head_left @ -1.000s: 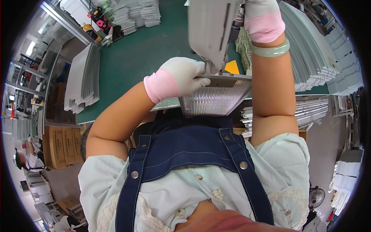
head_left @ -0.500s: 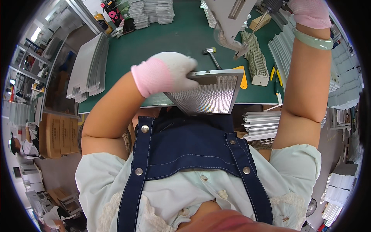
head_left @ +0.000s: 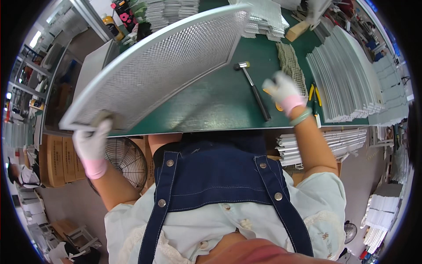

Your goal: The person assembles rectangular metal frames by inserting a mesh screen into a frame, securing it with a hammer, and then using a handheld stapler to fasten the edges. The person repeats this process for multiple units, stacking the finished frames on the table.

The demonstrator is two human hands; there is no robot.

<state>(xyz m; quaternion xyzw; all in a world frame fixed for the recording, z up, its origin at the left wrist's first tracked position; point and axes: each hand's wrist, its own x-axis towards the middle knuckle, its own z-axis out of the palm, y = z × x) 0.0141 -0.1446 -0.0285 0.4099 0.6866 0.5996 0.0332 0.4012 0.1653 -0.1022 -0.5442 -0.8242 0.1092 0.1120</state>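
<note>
A large silver mesh filter panel with a metal frame is held tilted over the left side of the bench. My left hand, in a white and pink glove, is closed on its near left corner, beside a dull brownish patch on the mesh. My right hand, gloved alike and slightly blurred, has its fingers apart above an orange flat tool, which it partly hides. Just left of that hand lies a hammer with a black handle. Yellow-handled pliers lie to its right.
On the green bench, a tall stack of thin pale panels stands at the right. Beige strips and a wooden block lie farther back. A floor fan is below the left edge; pale metal strips lie under the right.
The panel has swung from in front of me up and to the left, with my left hand on it. My right hand has come down from the upper right. The machine arm has withdrawn.
</note>
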